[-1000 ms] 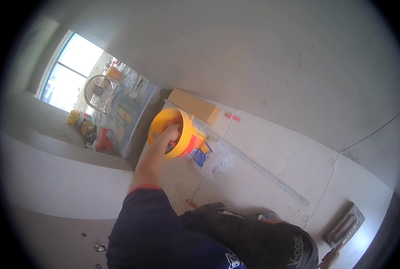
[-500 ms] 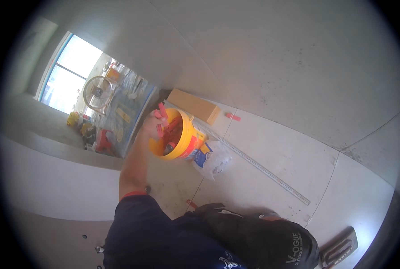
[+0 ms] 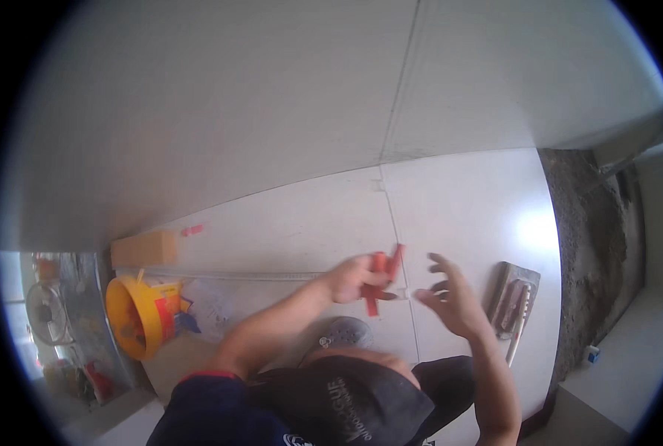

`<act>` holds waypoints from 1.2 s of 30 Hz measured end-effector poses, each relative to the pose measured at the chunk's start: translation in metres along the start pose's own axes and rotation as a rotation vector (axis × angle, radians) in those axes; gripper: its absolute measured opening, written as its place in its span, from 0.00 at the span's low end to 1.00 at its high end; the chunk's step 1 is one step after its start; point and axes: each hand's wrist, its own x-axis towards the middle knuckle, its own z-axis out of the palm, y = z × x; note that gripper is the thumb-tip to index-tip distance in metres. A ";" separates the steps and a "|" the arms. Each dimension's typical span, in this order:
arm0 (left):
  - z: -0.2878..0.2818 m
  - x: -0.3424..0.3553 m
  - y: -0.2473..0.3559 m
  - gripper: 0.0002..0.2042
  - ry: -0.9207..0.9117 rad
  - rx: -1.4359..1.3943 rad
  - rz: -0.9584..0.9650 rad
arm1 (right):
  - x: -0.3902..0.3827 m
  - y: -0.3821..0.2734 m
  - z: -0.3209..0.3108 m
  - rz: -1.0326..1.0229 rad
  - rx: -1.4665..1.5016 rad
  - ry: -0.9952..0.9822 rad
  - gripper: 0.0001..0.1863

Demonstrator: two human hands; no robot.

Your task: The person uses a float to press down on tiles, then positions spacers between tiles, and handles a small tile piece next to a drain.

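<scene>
At the left edge a yellow bucket (image 3: 134,316) lies tipped on the tiled floor (image 3: 302,223). Mid-frame, the left hand (image 3: 352,279) grips several red tile wedges (image 3: 380,279); just right, the right hand (image 3: 450,301) hovers with fingers spread, holding nothing, beside a notched trowel (image 3: 516,303).

Ahead of your hands the tiled floor (image 3: 309,215) lies bare up to the wall (image 3: 235,97), so you can pass there. To your right a trowel (image 3: 513,301) lies just beside your right hand (image 3: 450,301). To your left, a yellow bucket (image 3: 134,316), a metal ruler (image 3: 227,275) and a cardboard box (image 3: 144,249) crowd the floor.
</scene>
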 end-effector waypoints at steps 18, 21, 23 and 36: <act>-0.058 0.126 0.018 0.18 0.822 1.529 0.156 | 0.185 0.104 0.017 -0.334 -0.405 0.458 0.16; -0.057 0.132 0.025 0.23 0.877 1.501 0.087 | 0.185 0.113 0.006 -0.532 -0.707 0.402 0.24; -0.059 0.136 0.024 0.25 0.874 1.499 0.057 | 0.174 0.114 0.011 -0.371 -0.586 0.475 0.23; -0.055 0.128 0.035 0.21 0.838 1.457 0.036 | 0.250 0.081 0.021 -0.332 -0.492 0.258 0.10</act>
